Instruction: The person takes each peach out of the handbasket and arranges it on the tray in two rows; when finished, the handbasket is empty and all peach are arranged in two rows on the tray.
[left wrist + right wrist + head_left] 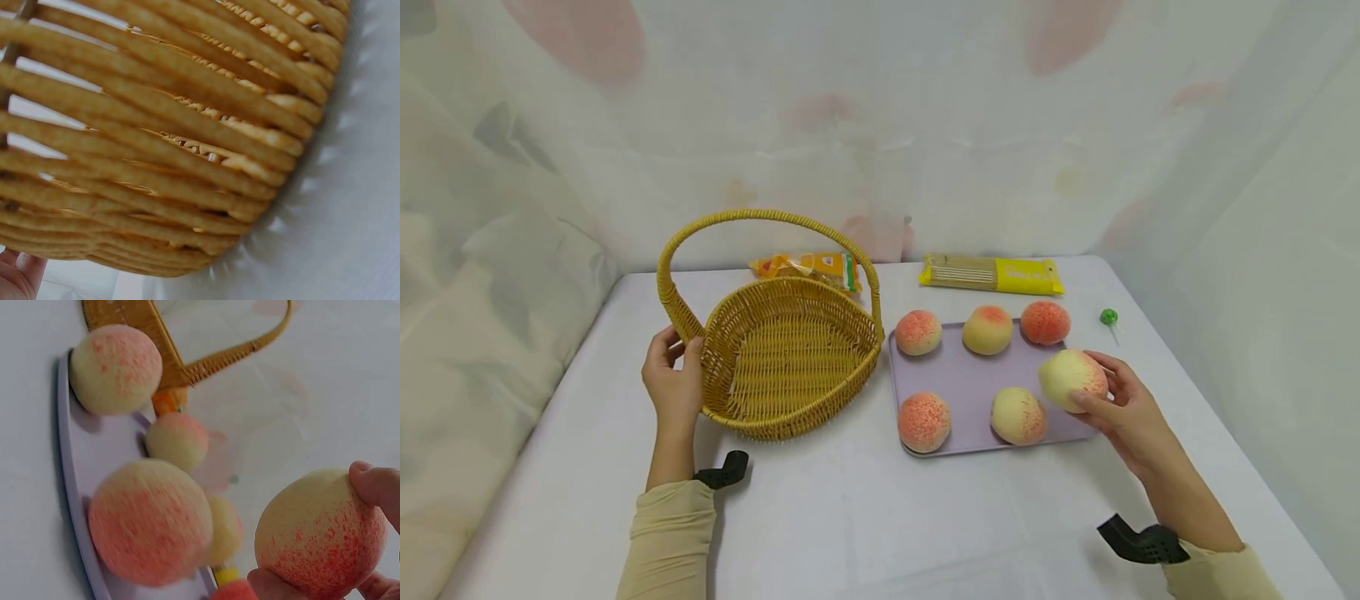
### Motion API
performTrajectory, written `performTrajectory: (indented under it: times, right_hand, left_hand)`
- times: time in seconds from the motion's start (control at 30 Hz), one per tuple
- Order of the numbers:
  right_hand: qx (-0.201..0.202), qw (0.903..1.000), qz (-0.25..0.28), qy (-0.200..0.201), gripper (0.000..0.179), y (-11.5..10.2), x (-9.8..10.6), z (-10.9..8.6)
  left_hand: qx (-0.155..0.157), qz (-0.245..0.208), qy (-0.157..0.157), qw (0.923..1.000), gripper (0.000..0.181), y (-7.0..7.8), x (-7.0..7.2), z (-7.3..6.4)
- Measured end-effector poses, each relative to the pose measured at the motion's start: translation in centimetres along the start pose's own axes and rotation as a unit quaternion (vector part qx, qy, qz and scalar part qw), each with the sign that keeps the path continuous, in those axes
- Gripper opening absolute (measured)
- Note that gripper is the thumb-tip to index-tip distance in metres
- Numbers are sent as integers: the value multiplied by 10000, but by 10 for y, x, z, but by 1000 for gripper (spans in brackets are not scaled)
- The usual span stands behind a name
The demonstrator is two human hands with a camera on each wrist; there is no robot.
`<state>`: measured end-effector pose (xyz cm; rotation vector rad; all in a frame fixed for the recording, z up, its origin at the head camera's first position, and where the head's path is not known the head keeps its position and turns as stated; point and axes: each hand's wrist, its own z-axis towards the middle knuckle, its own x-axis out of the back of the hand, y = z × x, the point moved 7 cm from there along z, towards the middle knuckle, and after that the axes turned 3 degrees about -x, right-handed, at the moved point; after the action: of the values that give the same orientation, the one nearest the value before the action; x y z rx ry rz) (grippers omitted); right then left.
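A yellow wicker basket (790, 358) with a tall arched handle stands at the left of the table. My left hand (674, 379) grips its left rim near the handle's foot; in the left wrist view the woven side (156, 144) hides most of that hand. My right hand (1131, 412) holds a pale yellow peach (1071, 379) with a red-speckled side, raised over the right end of a lilac tray (958, 371). Several other peaches, such as a reddish peach (924, 422) and a yellow peach (1018, 416), sit on the tray in two rows.
Behind the basket lies an orange snack packet (820, 268). A yellow noodle packet (992, 274) lies behind the tray. Near the right table edge is a green lollipop (1109, 317). Patterned curtains (925, 125) hang around the white table (865, 525).
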<state>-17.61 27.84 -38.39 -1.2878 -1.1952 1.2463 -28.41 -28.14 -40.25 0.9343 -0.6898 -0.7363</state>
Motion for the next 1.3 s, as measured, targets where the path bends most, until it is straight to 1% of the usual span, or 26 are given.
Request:
performTrajectory:
  times: [0.13, 0.23, 0.33, 0.4, 0.43, 0.5, 0.6, 0.73, 0.87, 0.97, 1.13, 1.2, 1.3]
  right_hand:
    - [80, 9994, 79, 322, 48, 0, 23, -5]
    - [5, 9985, -138, 535, 47, 5, 39, -8]
    - [-149, 9950, -741, 653, 47, 14, 49, -10]
    - [-245, 9890, -1282, 691, 48, 19, 52, -10]
    - [-277, 9838, -1624, 701, 48, 20, 53, -10]
    - [-298, 9703, -2286, 728, 52, 21, 52, -9]
    - [-289, 9456, -3158, 731, 61, 21, 49, -5]
    - [-359, 9206, -3837, 633, 67, 21, 45, -1]
    - [-502, 8988, -4330, 457, 71, 23, 41, 2]
    - [-496, 8854, -4609, 343, 73, 24, 37, 4]
    - [-321, 8657, -4989, 252, 73, 23, 32, 6]
    - [-269, 8603, -5085, 227, 72, 23, 31, 7]
    - [-207, 8550, -5179, 163, 71, 23, 28, 9]
  left_hand:
    - [-28, -18, 7, 10000, 32, 0, 0, 0]
    - [-54, 13, 14, 10000, 31, 1, 0, 0]
    - [-91, 39, 44, 9999, 31, 3, 2, 1]
    - [-112, 39, 58, 9999, 31, 3, 3, 1]
    - [-119, 27, 69, 9999, 31, 3, 3, 1]
    - [-129, -6, 68, 9999, 31, 2, 4, 1]
    - [-107, -19, 54, 9999, 32, 0, 5, 0]
    - [-49, -11, 27, 10000, 32, -1, 4, 0]
    - [-53, -17, 4, 10000, 33, -1, 3, 0]
    - [-67, 12, 0, 10000, 33, 0, 2, 0]
    - [-80, 9, 7, 10000, 32, 1, 1, 0]
    - [-80, -9, -3, 10000, 32, 0, 1, 0]
    - [-54, 10, -16, 10000, 32, 0, 1, -1]
